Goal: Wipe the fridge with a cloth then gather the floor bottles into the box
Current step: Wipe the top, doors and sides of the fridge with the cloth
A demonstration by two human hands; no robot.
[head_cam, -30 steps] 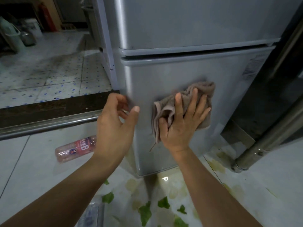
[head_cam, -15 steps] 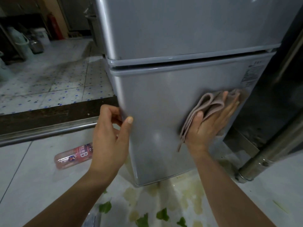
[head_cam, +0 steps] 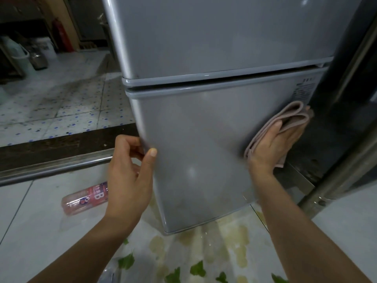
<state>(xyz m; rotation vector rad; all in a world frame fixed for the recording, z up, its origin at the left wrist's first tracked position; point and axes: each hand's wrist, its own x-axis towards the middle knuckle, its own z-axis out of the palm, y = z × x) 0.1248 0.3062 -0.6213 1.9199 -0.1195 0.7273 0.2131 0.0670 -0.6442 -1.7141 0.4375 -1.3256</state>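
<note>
A small grey two-door fridge [head_cam: 204, 139] stands in front of me. My right hand [head_cam: 269, 146] presses a folded beige cloth [head_cam: 293, 115] flat against the right edge of the lower door. My left hand [head_cam: 130, 172] grips the left edge of that lower door, thumb on the front face. A pink plastic bottle [head_cam: 83, 198] lies on its side on the floor to the left of the fridge, partly hidden behind my left wrist. A clear bottle [head_cam: 110, 275] pokes in at the bottom edge. No box is in view.
A metal door rail [head_cam: 51, 170] crosses the floor on the left, with a speckled tiled room beyond it. A steel pole [head_cam: 342, 166] and dark cabinet stand right of the fridge. Green leaf scraps [head_cam: 195, 268] and yellowish stains mark the floor below the fridge.
My right hand has slid the cloth rightward across the lower door, from its middle to its right edge. My left hand has stayed on the door's left edge.
</note>
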